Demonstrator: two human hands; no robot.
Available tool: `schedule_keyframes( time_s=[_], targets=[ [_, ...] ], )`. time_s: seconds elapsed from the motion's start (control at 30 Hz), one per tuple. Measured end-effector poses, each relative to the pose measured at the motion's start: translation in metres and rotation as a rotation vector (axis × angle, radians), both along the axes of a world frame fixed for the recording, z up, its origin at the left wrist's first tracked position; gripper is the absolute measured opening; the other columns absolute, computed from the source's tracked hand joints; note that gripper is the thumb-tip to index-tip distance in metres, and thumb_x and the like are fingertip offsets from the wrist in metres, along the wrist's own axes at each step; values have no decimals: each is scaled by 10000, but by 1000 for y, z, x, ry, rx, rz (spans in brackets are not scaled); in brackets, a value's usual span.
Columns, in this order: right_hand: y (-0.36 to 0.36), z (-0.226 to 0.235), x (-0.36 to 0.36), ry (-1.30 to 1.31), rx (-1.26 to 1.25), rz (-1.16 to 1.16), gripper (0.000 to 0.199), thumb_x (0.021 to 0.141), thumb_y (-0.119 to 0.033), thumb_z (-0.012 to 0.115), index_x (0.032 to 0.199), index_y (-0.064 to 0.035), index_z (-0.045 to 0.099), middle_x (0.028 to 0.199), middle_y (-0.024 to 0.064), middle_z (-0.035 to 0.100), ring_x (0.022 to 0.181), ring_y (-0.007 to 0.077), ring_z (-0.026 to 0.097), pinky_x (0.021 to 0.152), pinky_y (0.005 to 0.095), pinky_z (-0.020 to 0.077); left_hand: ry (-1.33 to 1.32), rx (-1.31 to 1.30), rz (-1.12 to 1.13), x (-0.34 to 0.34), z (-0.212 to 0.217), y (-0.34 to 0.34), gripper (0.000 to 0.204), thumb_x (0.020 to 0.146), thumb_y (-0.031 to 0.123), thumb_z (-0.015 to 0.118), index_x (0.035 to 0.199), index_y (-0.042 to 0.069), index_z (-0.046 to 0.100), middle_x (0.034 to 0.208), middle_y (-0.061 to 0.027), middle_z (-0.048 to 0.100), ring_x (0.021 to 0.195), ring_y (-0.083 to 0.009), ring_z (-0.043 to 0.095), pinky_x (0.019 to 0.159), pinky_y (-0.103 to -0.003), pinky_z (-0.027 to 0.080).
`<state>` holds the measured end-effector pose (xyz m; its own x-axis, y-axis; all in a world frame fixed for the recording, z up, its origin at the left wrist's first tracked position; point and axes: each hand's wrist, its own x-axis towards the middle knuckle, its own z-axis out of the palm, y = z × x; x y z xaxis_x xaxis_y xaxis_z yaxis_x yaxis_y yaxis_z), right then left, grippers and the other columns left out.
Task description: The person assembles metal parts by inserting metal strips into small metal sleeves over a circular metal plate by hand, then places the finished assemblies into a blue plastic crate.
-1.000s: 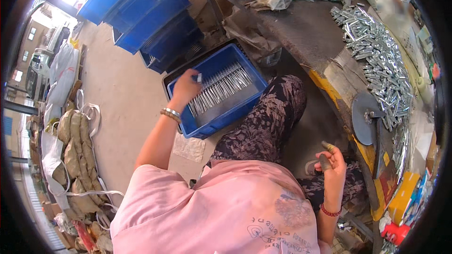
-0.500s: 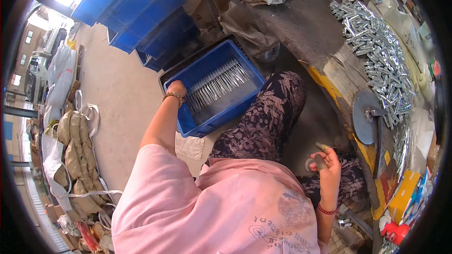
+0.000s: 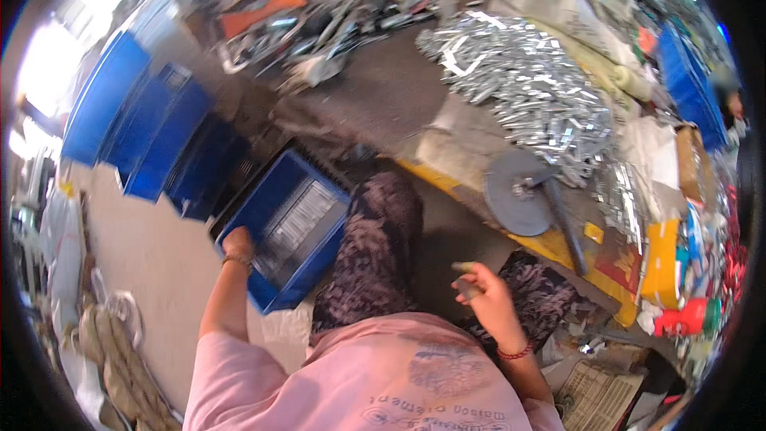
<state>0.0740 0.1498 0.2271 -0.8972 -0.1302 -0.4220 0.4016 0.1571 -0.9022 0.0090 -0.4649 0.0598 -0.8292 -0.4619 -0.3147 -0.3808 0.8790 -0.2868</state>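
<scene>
My left hand (image 3: pixel 238 244) is at the left side of a blue plastic bin (image 3: pixel 275 301), at the rim, with its fingers out of sight. Inside the bin lies a row of slim silvery metal rods (image 3: pixel 302 215), blurred by motion. My right hand (image 3: pixel 488 299) hovers over my lap near the bench edge. Its thumb and forefinger wear dark and yellowish covers and are apart, with nothing seen between them; the other fingers are loosely bent.
Stacked blue bins (image 3: pixel 152 136) stand at the left. On the bench to the right lie a large heap of shiny metal pieces (image 3: pixel 527 80) and a grey round disc (image 3: pixel 515 191) with a bar beside it. A yellow box (image 3: pixel 661 262) sits at the right, and tools (image 3: pixel 335 24) clutter the back.
The view has turned to the right, so the bins sit farther left and more of the bench shows. My left hand stays at the bin; my right hand remains over my lap, its thumb and forefinger still apart.
</scene>
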Motion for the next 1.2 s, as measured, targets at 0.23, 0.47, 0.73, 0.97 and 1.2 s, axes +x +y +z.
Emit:
schedule_keyframes(
  time_s=[0.23,0.47,0.73,0.97,1.2],
  targets=[
    [-1,2,-4,71,61,28,313,1051,-118,706,1357,-58,689,1018,78,773,850,145,724,779,314,579,789,490,-337,-126,188,178,218,975,259,795,1108,90,767,970,-150,810,907,-343,790,771,-446,598],
    [0,11,0,123,82,30,300,1054,-152,707,1336,-53,676,1037,106,784,882,179,741,798,349,578,755,1071,-716,-200,256,394,329,928,131,825,1229,69,707,973,-121,775,886,-251,755,804,-381,580],
    [27,47,26,228,236,7,328,1041,-120,734,1365,-72,703,1011,83,771,883,142,722,795,323,586,787,740,-779,-224,250,448,292,905,72,658,1195,100,655,1079,-186,763,1033,-410,731,872,-512,561],
    [76,122,17,536,400,-94,269,977,-132,786,1237,-76,745,995,138,777,908,299,774,791,400,611,749,908,-766,-195,259,417,345,887,16,708,1223,65,644,886,-133,742,818,-318,725,765,-424,554],
    [202,111,-90,814,1039,-492,159,896,-104,738,1052,-95,762,1081,154,736,952,379,749,844,484,604,429,1490,-638,-135,281,415,337,907,-68,747,1213,32,647,935,-10,676,834,-76,632,729,-249,513]
  ],
)
